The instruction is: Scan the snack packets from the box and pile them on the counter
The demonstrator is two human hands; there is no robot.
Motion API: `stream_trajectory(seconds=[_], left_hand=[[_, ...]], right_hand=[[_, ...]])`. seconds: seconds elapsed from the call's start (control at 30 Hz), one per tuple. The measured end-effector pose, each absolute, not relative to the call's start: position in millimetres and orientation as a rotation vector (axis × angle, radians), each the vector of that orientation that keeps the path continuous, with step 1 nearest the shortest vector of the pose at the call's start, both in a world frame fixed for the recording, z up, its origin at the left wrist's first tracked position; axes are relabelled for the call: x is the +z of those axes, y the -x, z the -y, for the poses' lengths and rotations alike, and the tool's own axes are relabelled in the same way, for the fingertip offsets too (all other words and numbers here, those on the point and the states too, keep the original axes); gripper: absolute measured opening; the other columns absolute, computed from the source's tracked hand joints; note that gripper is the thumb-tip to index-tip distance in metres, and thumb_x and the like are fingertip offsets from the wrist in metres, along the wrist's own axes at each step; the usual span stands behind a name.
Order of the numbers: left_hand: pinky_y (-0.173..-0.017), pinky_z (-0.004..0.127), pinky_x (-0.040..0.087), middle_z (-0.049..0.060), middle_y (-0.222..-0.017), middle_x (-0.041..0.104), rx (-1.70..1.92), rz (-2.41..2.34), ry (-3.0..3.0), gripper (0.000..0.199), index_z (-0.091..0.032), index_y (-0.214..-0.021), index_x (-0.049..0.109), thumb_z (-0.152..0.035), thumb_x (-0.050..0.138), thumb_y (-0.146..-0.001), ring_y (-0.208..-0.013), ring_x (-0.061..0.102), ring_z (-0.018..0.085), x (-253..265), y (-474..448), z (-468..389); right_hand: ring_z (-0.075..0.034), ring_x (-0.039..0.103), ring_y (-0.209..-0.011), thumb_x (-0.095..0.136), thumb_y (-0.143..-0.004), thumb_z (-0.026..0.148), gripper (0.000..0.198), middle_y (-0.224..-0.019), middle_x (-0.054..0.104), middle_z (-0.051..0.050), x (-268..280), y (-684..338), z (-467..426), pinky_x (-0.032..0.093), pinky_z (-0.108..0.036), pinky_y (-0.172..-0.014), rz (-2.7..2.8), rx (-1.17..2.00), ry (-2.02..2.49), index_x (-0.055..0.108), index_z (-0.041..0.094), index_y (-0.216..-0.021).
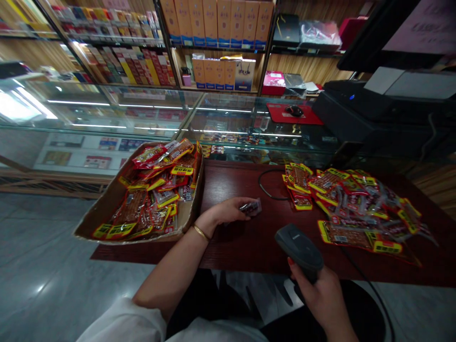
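Observation:
My left hand (233, 210) is closed on a small clear-wrapped snack packet (251, 207) just above the dark red wooden table (231, 247). In my right hand (320, 292) is a dark barcode scanner (299, 247), its head tilted toward the left hand. To the left, an open cardboard box (192, 221) holds many red and yellow snack packets (131, 206), tumbled together. On the table's right side lies a loose pile of similar packets (349, 197), some with red-yellow wrapping and some clear. Part of the held packet is hidden by my fingers.
A cable (270, 185) loops on the table. Behind stands a glass display counter (228, 114) with a computer mouse (294, 110) on a red mat. At right are a black printer-like machine (384, 118) and a screen (409, 33). Shelves of boxes (217, 23) line the wall.

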State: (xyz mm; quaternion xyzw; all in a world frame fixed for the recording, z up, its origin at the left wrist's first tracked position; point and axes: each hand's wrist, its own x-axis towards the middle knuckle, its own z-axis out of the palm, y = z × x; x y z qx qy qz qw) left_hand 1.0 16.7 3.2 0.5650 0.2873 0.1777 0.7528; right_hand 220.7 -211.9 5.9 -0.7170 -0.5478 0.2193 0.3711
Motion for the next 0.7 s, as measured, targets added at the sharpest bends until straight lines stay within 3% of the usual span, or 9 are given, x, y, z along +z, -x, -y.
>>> stream_trajectory(seconds=[0.13, 0.23, 0.33, 0.5, 0.7], left_hand=[[-0.078, 0.029, 0.057, 0.008, -0.109, 0.075, 0.498, -0.711, -1.046, 0.061, -0.02, -0.124, 0.064, -0.006, 0.075, -0.065, -0.09, 0.073, 0.019, 5, -4, -13], [-0.07, 0.029, 0.06, 0.01, -0.105, 0.074, 0.578, -0.789, -0.906, 0.052, -0.019, -0.119, 0.06, -0.009, 0.075, -0.07, -0.086, 0.075, 0.022, 6, -7, -12], [-0.069, 0.029, 0.061, 0.01, -0.1, 0.074, 0.69, -0.842, -0.772, 0.045, -0.017, -0.116, 0.059, -0.009, 0.072, -0.073, -0.081, 0.075, 0.021, 9, -14, -13], [-0.078, 0.03, 0.06, 0.012, -0.099, 0.073, 0.645, -0.701, -0.719, 0.038, -0.014, -0.11, 0.064, -0.006, 0.064, -0.073, -0.086, 0.073, 0.019, 32, -63, -24], [-0.077, 0.033, 0.057, 0.01, -0.081, 0.07, 0.553, -0.618, -0.945, 0.024, -0.01, -0.093, 0.067, -0.005, 0.056, -0.072, -0.072, 0.068, 0.018, 73, -185, -61]], right_hand=[[-0.025, 0.075, -0.058, 0.064, -0.088, 0.057, 0.041, -0.066, 0.078, -0.008, -3, -219, 203, 0.06, -0.03, -0.058, 1.33, 0.646, 1.762, 0.078, 0.02, -0.08], [-0.024, 0.073, -0.055, 0.061, -0.09, 0.057, 0.042, -0.062, 0.076, -0.007, -7, -215, 196, 0.058, -0.03, -0.055, 1.284, 0.649, 1.74, 0.075, 0.019, -0.076], [-0.027, 0.076, -0.065, 0.063, -0.089, 0.054, 0.038, -0.068, 0.078, -0.009, -8, -212, 192, 0.061, -0.033, -0.066, 1.3, 0.637, 1.714, 0.077, 0.02, -0.082], [-0.029, 0.076, -0.096, 0.065, -0.089, 0.041, 0.029, -0.101, 0.081, -0.012, -10, -212, 192, 0.059, -0.036, -0.088, 1.37, 0.642, 1.682, 0.08, 0.02, -0.102], [-0.03, 0.077, -0.091, 0.064, -0.088, 0.041, 0.031, -0.096, 0.081, -0.013, -9, -213, 190, 0.06, -0.036, -0.082, 1.347, 0.662, 1.728, 0.08, 0.017, -0.098]])
